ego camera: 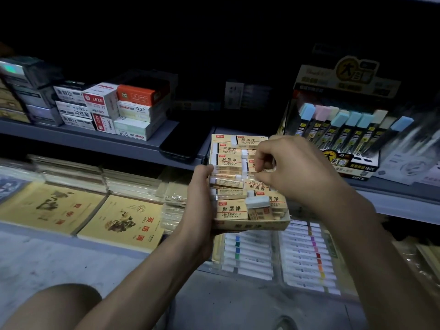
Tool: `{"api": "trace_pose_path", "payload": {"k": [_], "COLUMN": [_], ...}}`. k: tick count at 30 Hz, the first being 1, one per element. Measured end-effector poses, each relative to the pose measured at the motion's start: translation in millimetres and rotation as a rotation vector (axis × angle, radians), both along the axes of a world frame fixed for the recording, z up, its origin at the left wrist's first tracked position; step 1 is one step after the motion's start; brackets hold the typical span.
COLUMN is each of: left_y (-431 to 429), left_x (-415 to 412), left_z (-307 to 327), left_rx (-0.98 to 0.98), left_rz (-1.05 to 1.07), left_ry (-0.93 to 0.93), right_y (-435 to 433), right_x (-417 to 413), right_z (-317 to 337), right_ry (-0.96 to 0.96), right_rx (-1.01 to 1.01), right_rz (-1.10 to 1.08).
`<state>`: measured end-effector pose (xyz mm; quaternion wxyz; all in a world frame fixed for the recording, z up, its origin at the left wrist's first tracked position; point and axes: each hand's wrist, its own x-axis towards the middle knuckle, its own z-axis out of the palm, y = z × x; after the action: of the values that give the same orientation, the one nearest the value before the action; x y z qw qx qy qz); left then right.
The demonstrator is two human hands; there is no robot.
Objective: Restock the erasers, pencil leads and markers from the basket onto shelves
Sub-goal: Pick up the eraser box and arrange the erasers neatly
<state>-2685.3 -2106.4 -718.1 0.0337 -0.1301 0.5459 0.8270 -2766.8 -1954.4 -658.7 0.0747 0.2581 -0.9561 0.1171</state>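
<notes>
An open cream cardboard box full of several 2B erasers in cream sleeves is held in front of the grey upper shelf. My left hand grips the box by its left side and underside. My right hand reaches in from the right, its fingertips pinched on an eraser near the middle of the box; the fingers hide that eraser. A black display box of pencil leads with pastel caps stands on the upper shelf to the right. No basket is in view.
Stacked small stationery boxes fill the upper shelf's left part. A dark phone lies at the shelf edge. Below are notebooks and trays of colour-tipped markers. My knee shows at bottom left over the grey floor.
</notes>
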Motion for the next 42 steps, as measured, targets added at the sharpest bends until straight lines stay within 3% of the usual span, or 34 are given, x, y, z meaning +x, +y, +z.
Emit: {"api": "trace_pose_path", "payload": {"k": [3, 6, 9, 12, 18, 23, 27, 36, 39, 42], "left_y": [0, 0, 1, 1, -2, -3, -2, 0, 0, -1], "left_x": [1, 1, 1, 3, 4, 4, 3, 2, 3, 2], "left_z": [1, 1, 3, 3, 4, 3, 3, 0, -1, -2], "left_rx": [0.009, 0.017, 0.028, 0.043, 0.024, 0.026, 0.032, 0.016, 0.022, 0.041], "left_rz": [-0.007, -0.001, -0.006, -0.010, -0.030, -0.031, -0.020, 0.002, 0.018, 0.037], "left_ry": [-0.005, -0.009, -0.006, -0.005, -0.015, -0.023, -0.030, -0.032, -0.026, -0.030], "right_y": [2, 0, -9, -18, -12, 5, 6, 3, -3, -19], "right_x": [-1, -5, -12, -20, -17, -6, 2, 3, 9, 16], "right_z": [3, 7, 3, -3, 11, 21, 16, 14, 22, 20], "right_ry": [-0.151, -0.080, 0.039, -0.016, -0.020, -0.115, -0.201, -0.120, -0.190, -0.264], "right_rx": [-0.187, -0.320, -0.214, -0.113, -0.147, -0.051, -0.073, -0.144, -0.226, -0.169], "right_rz": [-0.009, -0.020, -0.063, -0.081, -0.068, -0.079, -0.050, -0.035, 0.012, 0.043]}}
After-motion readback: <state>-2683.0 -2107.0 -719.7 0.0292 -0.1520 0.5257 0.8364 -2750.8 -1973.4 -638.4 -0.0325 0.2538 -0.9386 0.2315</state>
